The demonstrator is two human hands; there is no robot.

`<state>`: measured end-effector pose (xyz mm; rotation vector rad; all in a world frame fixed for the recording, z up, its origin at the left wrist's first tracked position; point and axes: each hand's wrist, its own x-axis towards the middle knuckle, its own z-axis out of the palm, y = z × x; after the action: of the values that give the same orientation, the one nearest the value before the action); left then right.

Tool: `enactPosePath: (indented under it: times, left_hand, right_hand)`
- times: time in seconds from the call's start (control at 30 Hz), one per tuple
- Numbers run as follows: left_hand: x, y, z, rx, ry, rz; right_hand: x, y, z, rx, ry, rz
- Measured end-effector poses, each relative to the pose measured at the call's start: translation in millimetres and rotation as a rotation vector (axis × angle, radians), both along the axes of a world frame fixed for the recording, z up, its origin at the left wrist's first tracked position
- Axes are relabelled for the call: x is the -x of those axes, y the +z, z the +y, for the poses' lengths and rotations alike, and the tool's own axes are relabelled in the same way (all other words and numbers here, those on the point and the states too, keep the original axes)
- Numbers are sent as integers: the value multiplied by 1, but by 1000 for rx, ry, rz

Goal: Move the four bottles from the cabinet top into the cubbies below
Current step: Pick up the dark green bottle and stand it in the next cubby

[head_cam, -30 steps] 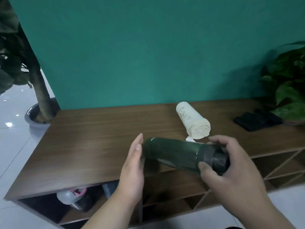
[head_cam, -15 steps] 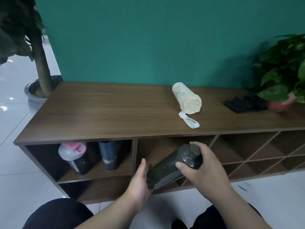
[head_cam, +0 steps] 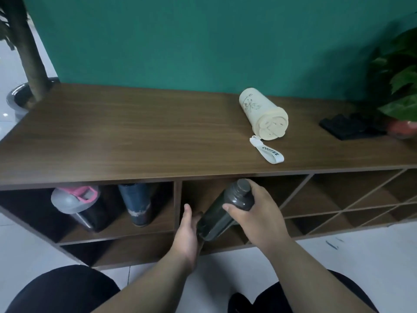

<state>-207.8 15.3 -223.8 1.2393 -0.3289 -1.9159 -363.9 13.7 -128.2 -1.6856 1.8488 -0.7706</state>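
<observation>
A dark green bottle (head_cam: 217, 216) with a grey cap is held tilted in front of the middle upper cubby (head_cam: 203, 195), cap up and to the right. My right hand (head_cam: 255, 213) grips its cap end. My left hand (head_cam: 187, 233) supports its base with the palm against it. A cream bottle (head_cam: 262, 115) lies on its side on the cabinet top (head_cam: 135, 136), with a white strap trailing toward the front edge. In the left upper cubby stand a grey-and-pink-lidded shaker bottle (head_cam: 76, 205) and a blue bottle (head_cam: 136, 203).
A black cloth (head_cam: 347, 126) and a potted green plant (head_cam: 399, 96) sit at the cabinet's right end. A tree trunk in a grey pot (head_cam: 22, 64) stands on the floor at the left. Diagonal lattice cubbies (head_cam: 343, 199) fill the right side. My dark-clothed knees are at the bottom.
The dark green bottle has come down from above the cabinet top to the mouth of the middle cubby, both hands moving with it. The view has dropped lower and closer to the cubbies.
</observation>
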Motion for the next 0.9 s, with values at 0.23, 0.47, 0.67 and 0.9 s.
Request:
enactPosePath:
  times: [0.23,0.47,0.67,0.9]
  left_hand:
    - [7,-8,-16,112,85,28]
    - [9,-9,-19,107,74,86]
    - [4,-9,-25,121,95,151]
    - [7,-13,-27,204,127,68]
  right_hand:
    - [-9,-17,-14,5,35,54]
    - [-22,-28,-29,8,119,130]
    - [-31,-33,-40,42,155,154]
    - [-33,-39,-56,22,108,99]
